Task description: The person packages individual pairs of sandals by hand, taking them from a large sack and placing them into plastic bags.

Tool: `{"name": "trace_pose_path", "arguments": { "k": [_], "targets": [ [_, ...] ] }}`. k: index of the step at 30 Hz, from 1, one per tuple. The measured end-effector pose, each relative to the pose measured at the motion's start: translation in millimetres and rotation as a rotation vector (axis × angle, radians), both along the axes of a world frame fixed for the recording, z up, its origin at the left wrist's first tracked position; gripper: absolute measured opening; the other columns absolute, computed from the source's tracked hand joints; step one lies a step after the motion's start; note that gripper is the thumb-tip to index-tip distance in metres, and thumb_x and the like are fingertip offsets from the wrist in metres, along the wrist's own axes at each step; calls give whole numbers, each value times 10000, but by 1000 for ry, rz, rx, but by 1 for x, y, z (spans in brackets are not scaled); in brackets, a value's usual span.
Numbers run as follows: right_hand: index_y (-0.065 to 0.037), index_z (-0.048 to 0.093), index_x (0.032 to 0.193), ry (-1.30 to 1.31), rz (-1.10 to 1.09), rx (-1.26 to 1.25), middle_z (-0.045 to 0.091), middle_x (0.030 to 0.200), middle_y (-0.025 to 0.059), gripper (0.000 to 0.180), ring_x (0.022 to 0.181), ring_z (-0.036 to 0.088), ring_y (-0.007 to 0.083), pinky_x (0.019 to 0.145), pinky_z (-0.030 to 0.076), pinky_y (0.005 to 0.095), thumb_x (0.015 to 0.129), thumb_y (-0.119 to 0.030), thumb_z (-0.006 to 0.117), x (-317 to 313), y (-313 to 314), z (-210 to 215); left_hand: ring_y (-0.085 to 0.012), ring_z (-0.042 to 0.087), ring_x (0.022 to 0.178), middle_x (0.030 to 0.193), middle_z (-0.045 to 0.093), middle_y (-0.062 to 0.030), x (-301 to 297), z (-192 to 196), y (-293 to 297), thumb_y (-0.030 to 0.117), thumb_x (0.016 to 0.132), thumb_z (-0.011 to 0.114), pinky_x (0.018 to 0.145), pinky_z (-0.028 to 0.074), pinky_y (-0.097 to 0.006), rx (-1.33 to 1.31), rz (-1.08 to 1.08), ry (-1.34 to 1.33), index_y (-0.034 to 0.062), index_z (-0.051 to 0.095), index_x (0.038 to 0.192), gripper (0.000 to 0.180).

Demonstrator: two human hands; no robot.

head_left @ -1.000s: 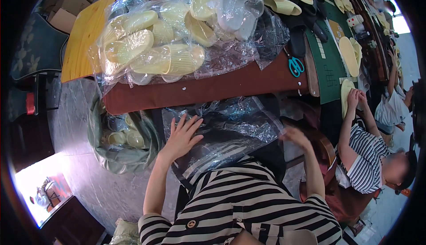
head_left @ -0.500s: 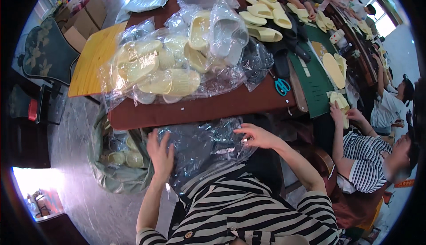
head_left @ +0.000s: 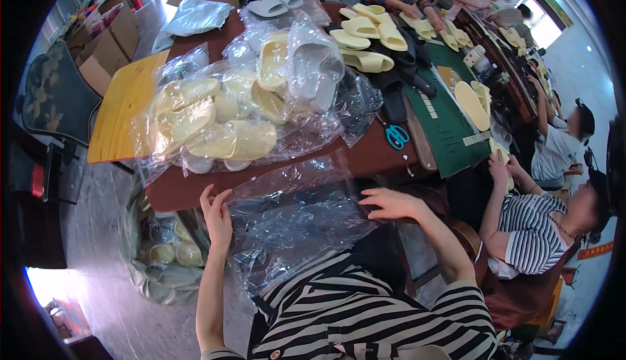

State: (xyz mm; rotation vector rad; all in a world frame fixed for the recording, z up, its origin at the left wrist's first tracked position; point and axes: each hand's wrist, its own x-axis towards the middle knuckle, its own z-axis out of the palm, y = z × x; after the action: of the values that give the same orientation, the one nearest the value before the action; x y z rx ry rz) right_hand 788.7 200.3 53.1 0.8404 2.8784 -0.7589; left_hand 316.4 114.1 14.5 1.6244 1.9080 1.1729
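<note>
A clear plastic bag (head_left: 293,207) lies spread over my lap, its far end resting on the brown table's front edge. My left hand (head_left: 218,220) is beside the bag's left edge, palm turned inward, fingers apart and slightly bent. At the opposite edge my right hand (head_left: 391,203) reaches in with fingers stretched out, nothing visibly gripped. Whether the fingertips touch the film is hard to tell. On the brown table (head_left: 173,194) ahead is a heap of bagged slippers (head_left: 235,140), mostly pale yellow, some grey-white.
Teal-handled scissors (head_left: 396,136) lie right of the heap, near dark slippers (head_left: 393,99) and loose yellow slippers (head_left: 368,61). A green mat (head_left: 440,135) is farther right. An open sack (head_left: 156,288) with bagged slippers stands on the floor at left. Co-workers handle slippers nearby.
The bag, bunched on my lap before, is now spread flatter, with its far end up on the table edge. My hands are farther apart. The view has shifted slightly.
</note>
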Motion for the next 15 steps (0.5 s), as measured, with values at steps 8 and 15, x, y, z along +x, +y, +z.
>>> {"name": "trace_pose_path", "arguments": {
  "k": [8,15],
  "targets": [
    [-1,540,1246,1176,-912,-959,614,1175,125,450,1101,594,206,996,454,367,929,-300,653,-141,149,60,-366,415,1282,1382,452,-165,43,39,17,96,778,694,1047,347,-497,108,-148,593,83,560,1272,512],
    [-63,684,1065,1640,-1214,-962,638,841,2,301,795,576,152,729,457,327,908,-319,670,-186,270,24,-403,120,1462,1577,231,-107,69,-30,27,560,925,469,1097,59,-698,-170,-571,689,263,406,1465,620]
  ]
}}
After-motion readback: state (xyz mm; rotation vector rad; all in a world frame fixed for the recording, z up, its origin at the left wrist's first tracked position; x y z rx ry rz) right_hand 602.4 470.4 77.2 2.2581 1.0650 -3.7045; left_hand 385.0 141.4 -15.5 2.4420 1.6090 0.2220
